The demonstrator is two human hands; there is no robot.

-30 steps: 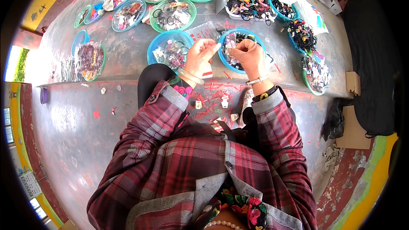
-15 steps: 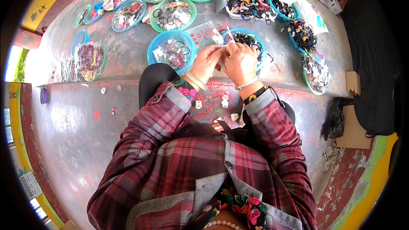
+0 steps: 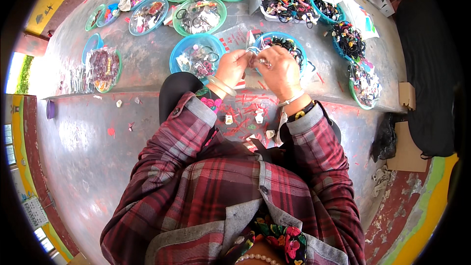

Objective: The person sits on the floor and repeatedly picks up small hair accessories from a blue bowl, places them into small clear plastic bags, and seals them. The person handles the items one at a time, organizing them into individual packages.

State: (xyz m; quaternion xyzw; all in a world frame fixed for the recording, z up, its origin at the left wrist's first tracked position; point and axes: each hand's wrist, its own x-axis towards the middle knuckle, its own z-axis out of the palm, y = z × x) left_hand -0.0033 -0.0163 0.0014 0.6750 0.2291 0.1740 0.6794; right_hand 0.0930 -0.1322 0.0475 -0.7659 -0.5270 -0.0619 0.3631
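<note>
My left hand (image 3: 231,71) and my right hand (image 3: 280,72) are raised close together over the near edge of the grey ledge. Fingers of both are pinched at a small item with a thin white loop (image 3: 252,49); its kind is too small to tell. Behind my right hand is a blue basin (image 3: 304,55) heaped with dark hair ties (image 3: 282,44). Beside my left hand stands another blue basin (image 3: 173,59), holding small clear bags (image 3: 196,61) with hair ties in them. A clear plastic bag with red print (image 3: 233,37) lies between the basins.
More basins of bagged pieces, including a green one (image 3: 225,17), stand farther back. A white tray (image 3: 267,18) of hair ties and a green basin (image 3: 352,91) are on the right. Red scraps (image 3: 240,115) litter the lower floor. A black covered object (image 3: 427,78) stands far right.
My hands have drawn slightly apart, the right one moving right and nearer to me. A white loop now shows between the fingers.
</note>
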